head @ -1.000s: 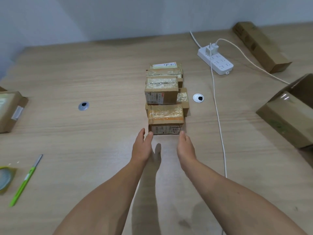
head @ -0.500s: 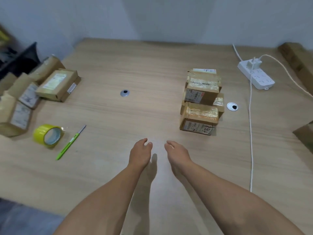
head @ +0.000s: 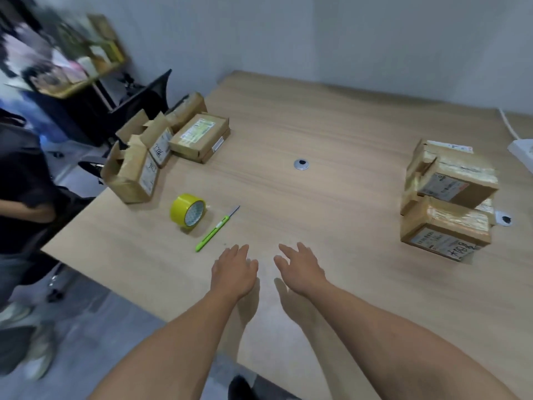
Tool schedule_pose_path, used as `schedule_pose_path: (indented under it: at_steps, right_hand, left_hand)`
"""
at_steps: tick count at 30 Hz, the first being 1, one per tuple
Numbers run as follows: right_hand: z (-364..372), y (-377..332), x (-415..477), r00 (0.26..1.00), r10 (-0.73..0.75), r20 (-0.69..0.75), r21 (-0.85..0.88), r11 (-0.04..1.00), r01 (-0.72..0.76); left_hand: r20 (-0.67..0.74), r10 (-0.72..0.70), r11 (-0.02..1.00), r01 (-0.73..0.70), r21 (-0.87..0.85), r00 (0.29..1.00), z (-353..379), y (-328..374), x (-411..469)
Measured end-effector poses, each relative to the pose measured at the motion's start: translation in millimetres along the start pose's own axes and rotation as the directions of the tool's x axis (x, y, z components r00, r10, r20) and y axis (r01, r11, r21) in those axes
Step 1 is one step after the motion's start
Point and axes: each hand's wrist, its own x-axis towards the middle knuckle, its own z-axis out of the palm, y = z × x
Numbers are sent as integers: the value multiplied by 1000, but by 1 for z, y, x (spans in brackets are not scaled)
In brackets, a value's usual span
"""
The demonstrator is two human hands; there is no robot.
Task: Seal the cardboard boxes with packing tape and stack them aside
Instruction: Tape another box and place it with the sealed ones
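A stack of taped cardboard boxes (head: 447, 197) stands at the right of the wooden table (head: 331, 134). At the table's left corner sits a group of cardboard boxes, one with its flaps open (head: 129, 171) and a flat closed one (head: 200, 137). A yellow roll of packing tape (head: 188, 210) lies near them, with a green utility knife (head: 217, 228) beside it. My left hand (head: 233, 271) and my right hand (head: 300, 268) hover side by side over the table, fingers straight, holding nothing.
Another person in dark clothes (head: 20, 197) stands off the table's left edge. A black chair (head: 138, 96) and a cluttered shelf (head: 72, 62) are behind the left corner. Two metal cable grommets (head: 301, 164) sit in the tabletop. A white power strip (head: 523, 150) shows at the right edge.
My view has swung left, away from the taped stack, bringing the open boxes, tape and knife into the middle. Both hands have drawn back from the stack and stay empty.
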Motion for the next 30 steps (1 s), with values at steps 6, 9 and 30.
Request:
schedule_pose_path:
  at_steps: [6,9,30]
  right_hand:
    - [54,-75,29,999,-51,2,63,997,51]
    - [70,-102,39,998,-67,18,53,996,66]
    - [71,-241,100,976,-214,32,573,805,158]
  left_hand:
    - [-89,-82,987,68,-147,993,-48,-81,18]
    - [-84,-134,976,117,-185,987,-64,-112,23]
    - [15,-577,297,226,-928,817,-117,-197,99]
